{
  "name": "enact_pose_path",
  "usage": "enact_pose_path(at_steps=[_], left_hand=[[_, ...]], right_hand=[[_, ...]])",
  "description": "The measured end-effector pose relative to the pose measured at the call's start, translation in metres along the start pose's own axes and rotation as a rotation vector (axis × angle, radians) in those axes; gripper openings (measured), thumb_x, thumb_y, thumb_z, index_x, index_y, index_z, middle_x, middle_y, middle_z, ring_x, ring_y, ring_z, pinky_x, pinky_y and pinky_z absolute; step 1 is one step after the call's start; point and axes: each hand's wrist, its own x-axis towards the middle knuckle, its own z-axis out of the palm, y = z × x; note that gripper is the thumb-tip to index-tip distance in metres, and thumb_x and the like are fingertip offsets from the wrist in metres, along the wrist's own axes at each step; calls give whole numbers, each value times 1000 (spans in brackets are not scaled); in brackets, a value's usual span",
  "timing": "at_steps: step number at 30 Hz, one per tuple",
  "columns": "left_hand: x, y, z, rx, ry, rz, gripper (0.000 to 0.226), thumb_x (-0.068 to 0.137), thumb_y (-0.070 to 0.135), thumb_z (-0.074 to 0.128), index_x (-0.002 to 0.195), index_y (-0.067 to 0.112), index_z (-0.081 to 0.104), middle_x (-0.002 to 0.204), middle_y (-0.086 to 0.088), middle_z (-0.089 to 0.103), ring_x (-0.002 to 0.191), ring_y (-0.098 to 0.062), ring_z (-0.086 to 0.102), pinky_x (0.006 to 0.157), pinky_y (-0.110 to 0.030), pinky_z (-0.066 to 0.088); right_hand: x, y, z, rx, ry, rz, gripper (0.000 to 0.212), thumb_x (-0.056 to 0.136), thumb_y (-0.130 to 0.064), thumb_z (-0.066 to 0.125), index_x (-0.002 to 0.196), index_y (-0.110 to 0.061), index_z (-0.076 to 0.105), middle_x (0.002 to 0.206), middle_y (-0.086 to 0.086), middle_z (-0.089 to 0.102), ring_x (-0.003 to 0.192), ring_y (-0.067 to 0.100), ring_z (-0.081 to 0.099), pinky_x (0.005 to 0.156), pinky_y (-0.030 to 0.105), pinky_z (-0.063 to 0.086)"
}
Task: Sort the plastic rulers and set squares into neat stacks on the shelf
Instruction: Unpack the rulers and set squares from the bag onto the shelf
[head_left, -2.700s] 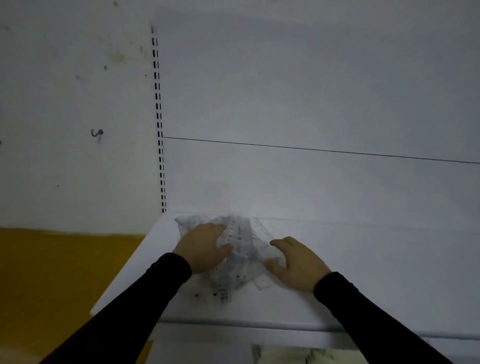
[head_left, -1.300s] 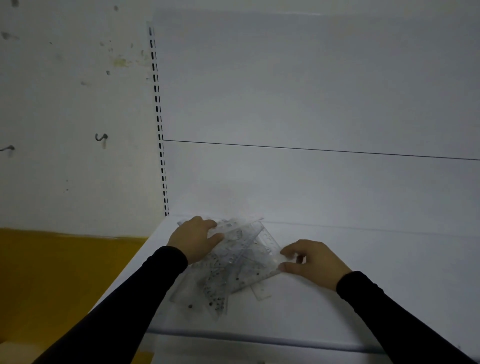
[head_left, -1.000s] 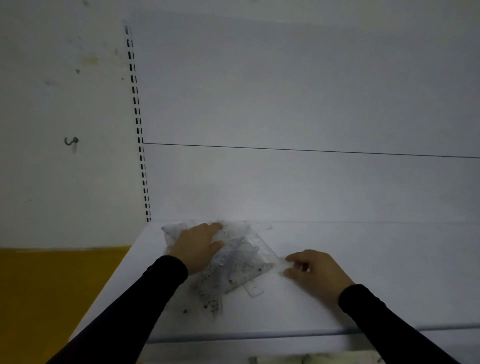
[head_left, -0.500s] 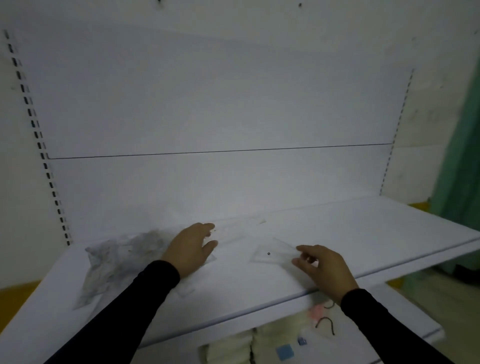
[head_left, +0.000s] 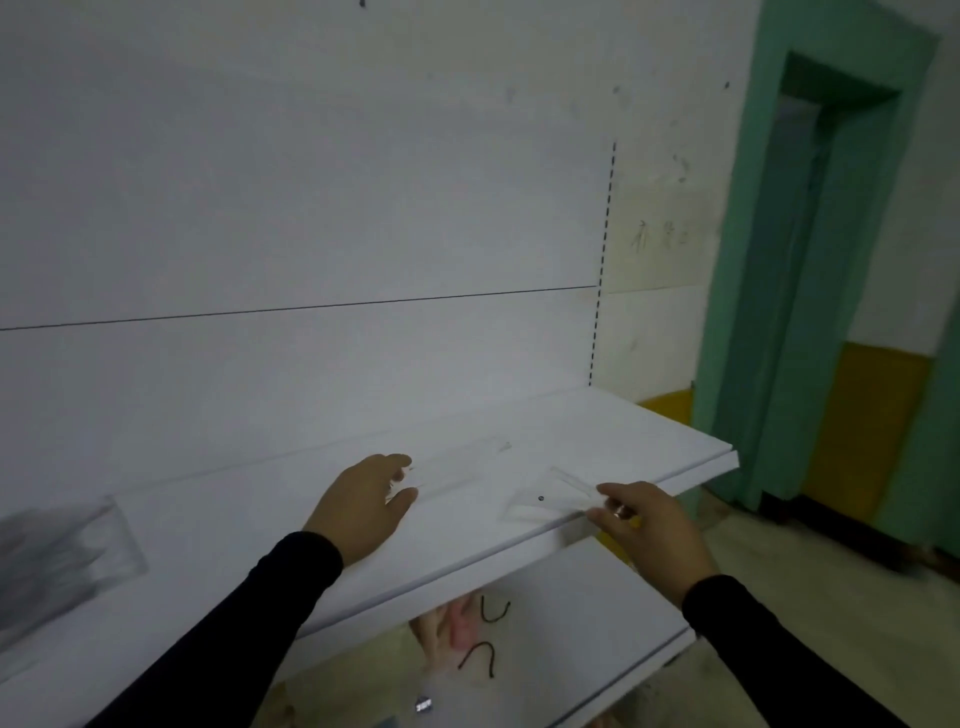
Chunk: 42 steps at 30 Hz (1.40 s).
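I'm mid-sort: two pieces are pulled out to the right end of the shelf (head_left: 649, 431), away from the unsorted pile (head_left: 57, 556), which sits blurred at the far left. My left hand (head_left: 363, 501) lies on the near end of a long clear ruler (head_left: 457, 467), fingers loosely bent over it; can't tell if it's pinched or only pressed. My right hand (head_left: 644, 525) grasps the near corner of a clear set square (head_left: 550, 499) btwn thumb and fingertips, right at the shelf's front lip.

Next, I reckon: set the set square flat as the base of its own stack, w/ the ruler parallel to the back panel, then go back left for more. Needs a light release so nothing skids.

Both pieces are thin, transparent, glossy plastic, nearly invisible on the smooth white shelf; ruler a long strip, set square a triangle w/ a small dark dot. They'll slide easily, imo
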Motion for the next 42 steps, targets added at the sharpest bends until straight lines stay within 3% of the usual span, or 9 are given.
enact_pose_path(at_steps=[4,8,16,25,32,42], left_hand=[[32,24,31,-10,-15,10,41,94,31,53,133,19,49,107,10,52,89,-6,49,81,-15,32],[68,31,58,-4,-35,3,38,94,30,53,131,19,50,114,4,56,90,-6,48,80,-16,33],[165,7,108,6,-105,-80,36,92,27,55,126,14,55,115,-3,55,105,-16,52,85,-17,32],[237,-20,140,101,-217,-188,35,89,30,56,121,16,57,112,-2,52,106,-17,51,86,-19,33],[265,-19,157,169,-268,-318,44,88,34,55,129,20,53,127,-3,49,118,-21,48,102,-30,38],[250,23,173,198,-105,-536,59,79,38,51,134,15,50,130,-5,51,123,-22,48,106,-29,34]], right_hand=[[19,36,-21,2,21,19,31,85,-30,67,112,-16,65,94,-4,61,82,8,52,72,12,34],[47,62,-26,-20,29,22,32,85,-33,66,113,-18,65,94,-5,61,83,8,53,75,15,37],[133,94,-11,-95,-10,4,34,85,-38,64,115,-21,64,95,-6,61,84,9,54,79,18,40],[221,127,15,-104,-134,-11,36,85,-38,65,116,-20,64,99,-4,62,88,10,55,80,17,38],[290,161,39,-65,-265,-71,36,84,-38,66,116,-21,64,99,-2,60,91,10,55,80,16,37],[369,211,59,-26,-489,-210,40,86,-41,63,120,-20,62,106,-2,57,92,8,51,82,19,34]])
